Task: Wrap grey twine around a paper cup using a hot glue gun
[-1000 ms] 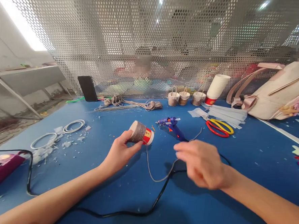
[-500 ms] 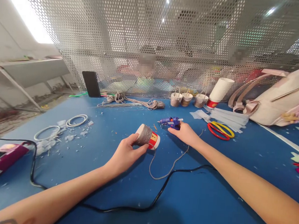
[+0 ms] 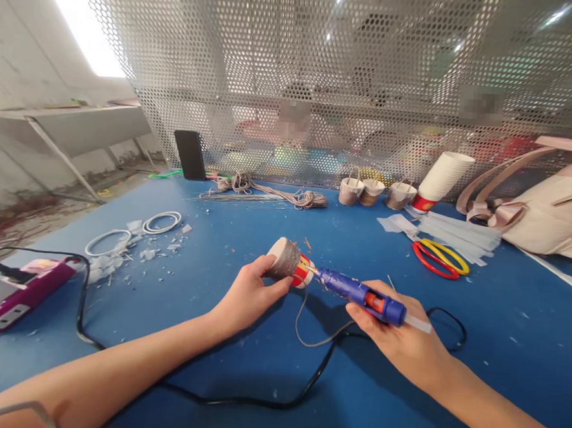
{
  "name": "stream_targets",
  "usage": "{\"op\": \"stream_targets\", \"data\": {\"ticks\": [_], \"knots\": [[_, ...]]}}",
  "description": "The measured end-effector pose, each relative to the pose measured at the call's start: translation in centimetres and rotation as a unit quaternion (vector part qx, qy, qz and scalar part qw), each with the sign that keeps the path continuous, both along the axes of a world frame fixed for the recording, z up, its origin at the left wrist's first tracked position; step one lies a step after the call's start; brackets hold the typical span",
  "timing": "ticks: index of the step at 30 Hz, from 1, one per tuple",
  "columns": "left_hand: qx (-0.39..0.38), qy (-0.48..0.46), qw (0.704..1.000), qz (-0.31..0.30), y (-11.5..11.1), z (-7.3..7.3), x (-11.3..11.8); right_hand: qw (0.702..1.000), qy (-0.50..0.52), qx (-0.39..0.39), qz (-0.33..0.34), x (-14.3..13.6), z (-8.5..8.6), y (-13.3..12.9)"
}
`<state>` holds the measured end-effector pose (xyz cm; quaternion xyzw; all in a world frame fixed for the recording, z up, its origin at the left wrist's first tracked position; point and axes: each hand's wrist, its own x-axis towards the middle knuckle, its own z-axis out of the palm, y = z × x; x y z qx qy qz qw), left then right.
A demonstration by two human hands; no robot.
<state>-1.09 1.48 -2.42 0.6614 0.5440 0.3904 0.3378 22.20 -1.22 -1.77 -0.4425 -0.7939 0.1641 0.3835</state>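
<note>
A paper cup (image 3: 287,260), partly wrapped in grey cord, lies tilted on its side in my left hand (image 3: 245,295), whose thumb and fingers close round it. Its red and white rim end faces right. My right hand (image 3: 402,331) grips a blue hot glue gun (image 3: 347,284) with a clear glue stick poking out of its back. The gun's nozzle points left and is at the cup's red part; whether it touches I cannot tell. A loose tail of grey cord (image 3: 302,334) runs from the cup down to the table.
A black cable (image 3: 236,401) crosses the table from a purple power strip (image 3: 33,295). Scissors (image 3: 441,259), clear glue sticks (image 3: 459,234), stacked cups (image 3: 446,178), wrapped cups (image 3: 351,191), cord bundles (image 3: 311,199), a phone (image 3: 190,155), white rings (image 3: 162,222) and a bag (image 3: 548,210) lie around.
My right hand has lifted the glue gun from the table and brought it nearer, its nozzle now at the cup. My left hand still holds the cup; the view has shifted slightly.
</note>
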Motion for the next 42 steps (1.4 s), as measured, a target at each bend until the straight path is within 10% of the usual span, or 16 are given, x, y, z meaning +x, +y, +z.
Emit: {"op": "stream_targets", "data": {"ticks": [42], "knots": [[0.027,0.090,0.996,-0.010,-0.82,0.39,0.66,0.992,-0.080,0.082,0.061,-0.13,-0.86,-0.69]]}}
